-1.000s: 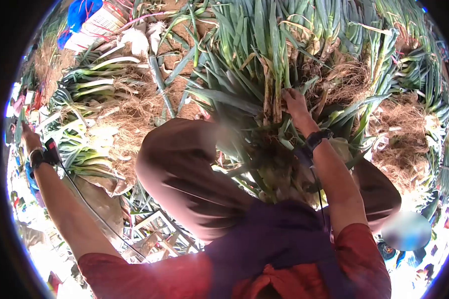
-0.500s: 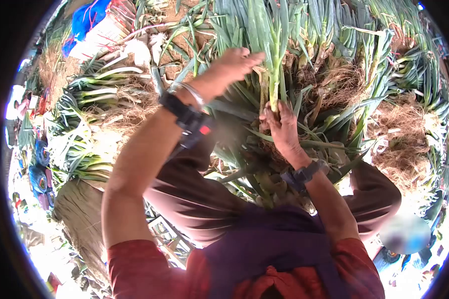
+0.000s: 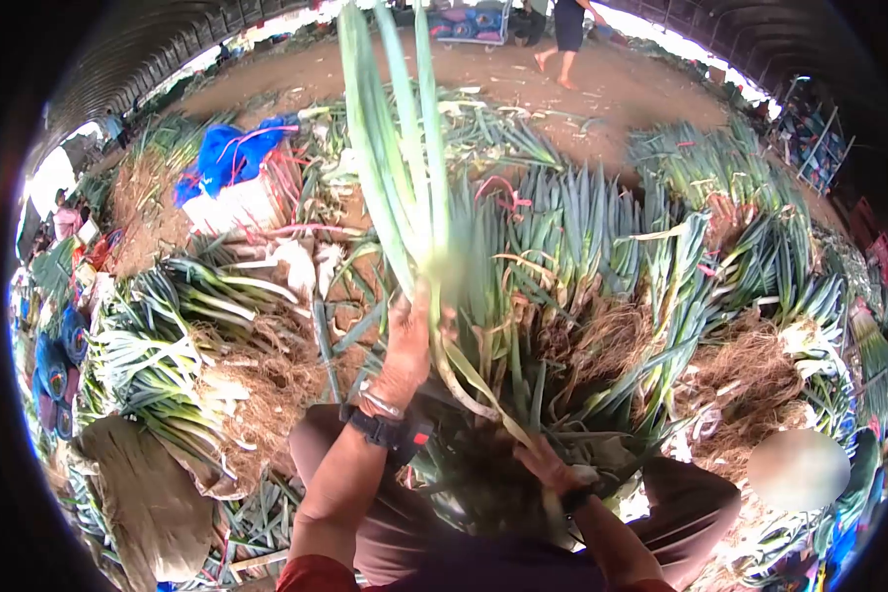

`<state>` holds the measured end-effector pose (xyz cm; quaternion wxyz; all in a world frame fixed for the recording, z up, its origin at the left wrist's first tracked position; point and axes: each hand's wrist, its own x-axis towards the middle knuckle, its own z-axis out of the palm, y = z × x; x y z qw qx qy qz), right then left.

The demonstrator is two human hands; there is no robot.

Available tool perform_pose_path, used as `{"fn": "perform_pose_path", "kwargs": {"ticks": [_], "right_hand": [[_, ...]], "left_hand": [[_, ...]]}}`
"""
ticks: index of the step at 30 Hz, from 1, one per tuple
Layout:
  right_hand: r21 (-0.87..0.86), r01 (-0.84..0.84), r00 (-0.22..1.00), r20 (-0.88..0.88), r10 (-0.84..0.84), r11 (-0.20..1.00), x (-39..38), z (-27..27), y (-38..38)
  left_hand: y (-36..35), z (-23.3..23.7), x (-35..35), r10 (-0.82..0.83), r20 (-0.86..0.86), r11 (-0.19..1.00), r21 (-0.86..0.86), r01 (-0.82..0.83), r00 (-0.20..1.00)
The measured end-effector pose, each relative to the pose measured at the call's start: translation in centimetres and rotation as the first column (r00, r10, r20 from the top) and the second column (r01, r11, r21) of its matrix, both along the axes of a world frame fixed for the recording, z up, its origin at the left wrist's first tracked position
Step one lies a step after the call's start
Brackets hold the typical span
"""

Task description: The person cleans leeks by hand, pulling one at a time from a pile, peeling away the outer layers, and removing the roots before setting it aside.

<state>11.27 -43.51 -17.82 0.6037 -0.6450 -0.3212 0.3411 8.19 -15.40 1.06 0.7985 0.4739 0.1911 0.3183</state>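
In front of me, my left hand (image 3: 409, 340) is closed around the shaft of a leek (image 3: 397, 187). Its long green leaves point up and away, and the pale lower end curves down to the right. A loose outer leaf (image 3: 508, 422) peels off that shaft and runs down to my right hand (image 3: 543, 464). The fingers of my right hand are pinched on the leaf's lower end, low between my knees. More leeks (image 3: 562, 232) stand bunched just beyond my hands.
Trimmed leeks (image 3: 153, 360) lie piled at my left, roots inward. Brown roots (image 3: 745, 380) of more leeks show at my right. A blue bag (image 3: 232, 153) lies on a white bundle (image 3: 237, 207) at the back left. A person (image 3: 567, 39) walks on the dirt floor beyond.
My left hand, open above the leek before, now grips it, and the leek is further left. My right hand has left the leek's base and pulls a leaf down. The view has tilted up.
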Motion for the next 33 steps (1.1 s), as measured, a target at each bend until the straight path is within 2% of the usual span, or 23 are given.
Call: {"fn": "perform_pose_path", "kwargs": {"ticks": [1, 2, 5, 8, 9, 11, 13, 14, 16, 18, 19, 20, 21, 22, 23, 25, 26, 27, 28, 29, 30, 32, 33], "right_hand": [[0.064, 0.090, 0.988, -0.130, -0.081, 0.994, 1.2, 1.8, 0.9], [0.112, 0.185, 0.952, -0.265, -0.150, 0.976, 1.9, 3.8, 1.6], [0.179, 0.027, 1.000, -0.001, -0.027, 0.984, 1.4, 11.8, 3.8], [0.028, -0.187, 0.922, -0.341, 0.185, 0.982, -0.9, 10.0, 5.5], [-0.011, -0.171, 0.973, -0.157, 0.167, 0.985, -1.2, 9.1, 6.0], [0.013, 0.052, 0.985, 0.163, -0.053, 0.999, -2.6, 8.6, 6.3], [0.054, 0.215, 0.891, 0.397, -0.218, 0.975, -3.2, 8.6, 6.2], [0.071, 0.270, 0.837, 0.476, -0.270, 0.960, -3.1, 8.9, 6.5], [0.094, 0.335, 0.709, 0.630, -0.317, 0.937, -2.1, 9.6, 6.8], [0.074, 0.353, 0.582, 0.763, -0.281, 0.933, -0.4, 10.3, 6.1], [0.109, 0.360, 0.544, 0.782, -0.303, 0.926, 0.1, 11.3, 6.0], [0.138, 0.363, 0.516, 0.794, -0.322, 0.922, 0.4, 12.8, 5.9], [0.100, 0.346, 0.585, 0.754, -0.298, 0.933, 0.8, 14.2, 5.8], [0.058, 0.328, 0.651, 0.710, -0.269, 0.943, 1.0, 15.5, 5.3], [-0.006, 0.301, 0.708, 0.671, -0.219, 0.954, 1.2, 16.3, 4.9], [-0.071, 0.261, 0.771, 0.616, -0.163, 0.963, 1.4, 17.9, 5.0], [-0.021, 0.247, 0.769, 0.612, -0.183, 0.969, 1.4, 17.3, 5.0], [0.029, 0.236, 0.769, 0.605, -0.205, 0.971, 1.3, 16.3, 4.9], [0.076, 0.223, 0.773, 0.594, -0.224, 0.972, 1.0, 15.6, 4.7], [0.074, 0.195, 0.779, 0.594, -0.200, 0.978, 0.7, 15.4, 4.5], [0.038, 0.176, 0.786, 0.597, -0.163, 0.984, 0.5, 14.3, 4.3], [-0.046, 0.129, 0.803, 0.591, -0.078, 0.991, -0.3, 11.4, 3.6], [-0.144, 0.042, 0.870, 0.492, 0.035, 0.989, -0.8, 12.1, 3.4]], "left_hand": [[-0.5, -1.4, 0.0, -0.026, 0.006, 0.999, 0.028, 0.026, 1.000], [-1.6, -2.1, 0.2, -0.019, 0.016, 0.999, -0.036, 0.019, 1.000], [-5.1, -2.1, 0.5, -0.132, 0.118, 0.988, -0.068, 0.141, 0.984], [-7.4, -1.3, 0.4, -0.229, 0.191, 0.958, -0.133, 0.256, 0.955], [-7.6, -1.2, 0.3, -0.242, 0.220, 0.955, -0.118, 0.272, 0.945], [-7.5, -0.8, 0.2, -0.237, 0.273, 0.944, -0.161, 0.287, 0.932], [-7.7, -0.4, 0.7, -0.209, 0.320, 0.912, -0.277, 0.302, 0.924], [-7.1, -1.5, 1.1, -0.228, 0.402, 0.859, -0.346, 0.378, 0.887], [-6.6, -3.1, 1.8, -0.263, 0.465, 0.837, -0.326, 0.439, 0.846], [-5.6, -3.3, 2.1, -0.441, 0.131, 0.863, -0.211, 0.460, 0.888], [-5.0, -3.5, 2.0, -0.518, -0.039, 0.855, 0.003, 0.518, 0.855], [-4.3, -5.7, 2.4, -0.544, -0.218, 0.704, 0.406, 0.582, 0.810], [-3.7, -7.9, 2.7, -0.458, -0.328, 0.431, 0.731, 0.529, 0.826], [-3.6, -8.9, 1.8, -0.168, -0.445, -0.297, 0.873, 0.386, 0.879], [-5.5, -7.3, 0.5, -0.102, -0.618, -0.106, 0.786, 0.609, 0.780], [-5.5, -3.6, -0.6, -0.007, -0.742, -0.076, 0.669, 0.740, 0.670], [-5.2, -2.6, -0.3, 0.033, -0.796, -0.063, 0.602, 0.796, 0.605], [-4.0, -2.2, 0.6, -0.082, -0.602, 0.139, 0.782, 0.608, 0.794], [-2.6, -1.8, 1.3, -0.133, -0.351, 0.360, 0.854, 0.375, 0.927], [-1.9, -0.7, 1.4, -0.272, -0.215, 0.708, 0.616, 0.346, 0.938], [-1.4, 1.2, 1.3, -0.327, -0.031, 0.914, 0.245, 0.324, 0.945], [-2.1, 4.1, 1.8, -0.243, 0.181, 0.970, 0.040, 0.240, 0.953], [-2.0, 3.9, 1.9, -0.235, 0.198, 0.963, -0.085, 0.256, 0.952]]}}
